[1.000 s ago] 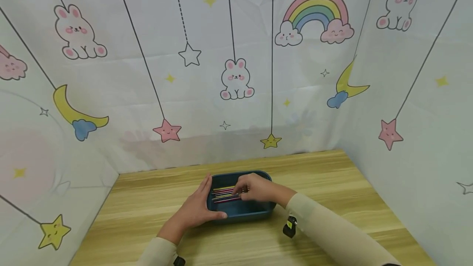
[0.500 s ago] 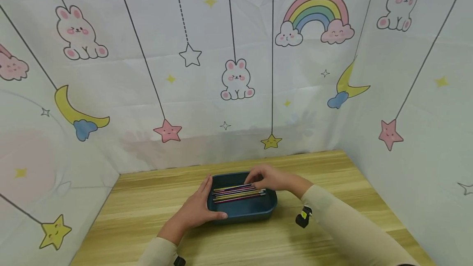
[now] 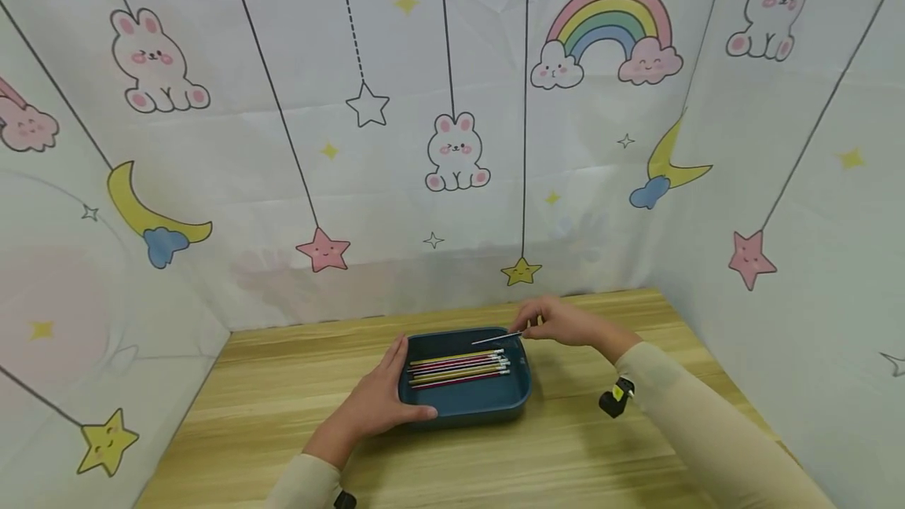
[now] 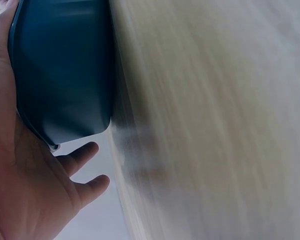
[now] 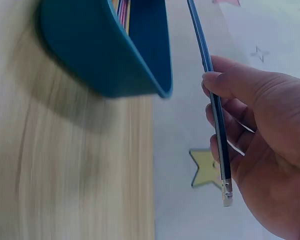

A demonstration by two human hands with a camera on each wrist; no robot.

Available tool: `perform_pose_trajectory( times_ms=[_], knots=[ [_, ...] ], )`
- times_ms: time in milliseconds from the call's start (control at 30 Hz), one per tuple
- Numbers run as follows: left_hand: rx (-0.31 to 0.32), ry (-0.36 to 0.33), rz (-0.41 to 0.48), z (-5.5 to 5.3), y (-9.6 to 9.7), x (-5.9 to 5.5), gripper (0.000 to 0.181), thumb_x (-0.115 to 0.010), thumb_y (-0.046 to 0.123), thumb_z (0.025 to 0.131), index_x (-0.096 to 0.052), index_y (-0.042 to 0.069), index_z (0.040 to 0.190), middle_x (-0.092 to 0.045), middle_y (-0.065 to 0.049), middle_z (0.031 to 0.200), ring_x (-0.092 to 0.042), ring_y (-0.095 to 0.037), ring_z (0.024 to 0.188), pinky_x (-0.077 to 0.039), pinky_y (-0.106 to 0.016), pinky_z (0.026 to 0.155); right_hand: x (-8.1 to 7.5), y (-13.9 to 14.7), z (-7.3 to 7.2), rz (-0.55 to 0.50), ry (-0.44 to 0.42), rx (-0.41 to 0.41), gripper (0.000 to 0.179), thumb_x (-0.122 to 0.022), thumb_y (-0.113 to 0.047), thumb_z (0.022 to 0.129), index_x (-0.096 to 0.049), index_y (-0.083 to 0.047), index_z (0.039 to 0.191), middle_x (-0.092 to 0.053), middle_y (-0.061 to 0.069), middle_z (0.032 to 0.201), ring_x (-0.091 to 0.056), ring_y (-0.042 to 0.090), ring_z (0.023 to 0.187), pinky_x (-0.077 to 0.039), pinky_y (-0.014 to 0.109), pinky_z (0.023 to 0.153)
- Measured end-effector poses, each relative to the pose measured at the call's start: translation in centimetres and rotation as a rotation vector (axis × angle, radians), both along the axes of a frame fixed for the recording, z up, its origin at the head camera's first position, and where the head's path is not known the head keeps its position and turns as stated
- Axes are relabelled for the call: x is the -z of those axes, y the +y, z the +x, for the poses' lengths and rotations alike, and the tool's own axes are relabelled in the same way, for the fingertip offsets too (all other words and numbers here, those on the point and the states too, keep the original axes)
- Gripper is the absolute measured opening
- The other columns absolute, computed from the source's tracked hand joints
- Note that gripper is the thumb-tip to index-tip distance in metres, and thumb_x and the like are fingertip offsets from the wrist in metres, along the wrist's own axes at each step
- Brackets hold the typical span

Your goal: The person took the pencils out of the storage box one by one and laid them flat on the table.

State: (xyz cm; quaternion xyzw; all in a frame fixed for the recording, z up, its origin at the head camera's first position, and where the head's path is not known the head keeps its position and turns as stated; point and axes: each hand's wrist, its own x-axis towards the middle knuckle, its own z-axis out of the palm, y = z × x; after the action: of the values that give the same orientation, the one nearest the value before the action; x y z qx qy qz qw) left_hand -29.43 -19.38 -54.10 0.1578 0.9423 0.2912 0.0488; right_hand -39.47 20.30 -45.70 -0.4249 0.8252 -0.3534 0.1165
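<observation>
In the head view a dark blue plastic bin (image 3: 481, 399) with rounded corners stands on the table. Several pencils (image 3: 459, 369) in gold, red and dark colours lie side by side in it, white erasers to the right. My left hand (image 3: 375, 397) rests against the bin's left end, thumb near the front rim and fingers stretched along the back corner. Over the back right rim, my right hand (image 3: 566, 322) pinches one dark pencil (image 5: 220, 125) between thumb and fingertips. Its white eraser and metal ferrule point back toward the palm in the right wrist view.
The wood-grain table (image 3: 622, 383) carries the bin. White cloth walls (image 3: 396, 195) printed with rabbits, stars and a rainbow enclose its back and sides. A small black wrist camera (image 3: 617, 397) hangs by the right sleeve.
My right hand has lifted the dark pencil from among the others and carried it right and back to the bin's far corner. The left hand has stayed on the bin.
</observation>
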Motion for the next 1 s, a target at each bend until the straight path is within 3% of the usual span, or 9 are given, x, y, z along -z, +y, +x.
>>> perform_pose_trajectory(
  times_ms=[433, 1000],
  knots=[
    [0.011, 0.015, -0.001, 0.0, 0.1, -0.1, 0.140, -0.089, 0.072, 0.082, -0.010, 0.007, 0.179, -0.008, -0.014, 0.186, -0.035, -0.048, 0.161, -0.040, -0.068, 0.121, 0.3, 4.5, -1.6, 0.045, 0.051, 0.133, 0.022, -0.073, -0.001, 0.106, -0.086, -0.010, 0.121, -0.077, 0.002, 0.117, -0.073, 0.022, 0.107, -0.061, 0.037, 0.087],
    [0.002, 0.011, 0.002, 0.0, 0.1, -0.1, 0.140, -0.090, 0.070, 0.082, -0.010, 0.007, 0.179, -0.008, -0.014, 0.186, -0.037, -0.048, 0.160, -0.040, -0.069, 0.121, 2.5, 7.9, -3.1, 0.051, 0.020, 0.304, 0.023, -0.071, 0.002, 0.106, -0.086, -0.009, 0.120, -0.077, 0.008, 0.121, -0.069, 0.032, 0.116, -0.059, 0.045, 0.093]
  ],
)
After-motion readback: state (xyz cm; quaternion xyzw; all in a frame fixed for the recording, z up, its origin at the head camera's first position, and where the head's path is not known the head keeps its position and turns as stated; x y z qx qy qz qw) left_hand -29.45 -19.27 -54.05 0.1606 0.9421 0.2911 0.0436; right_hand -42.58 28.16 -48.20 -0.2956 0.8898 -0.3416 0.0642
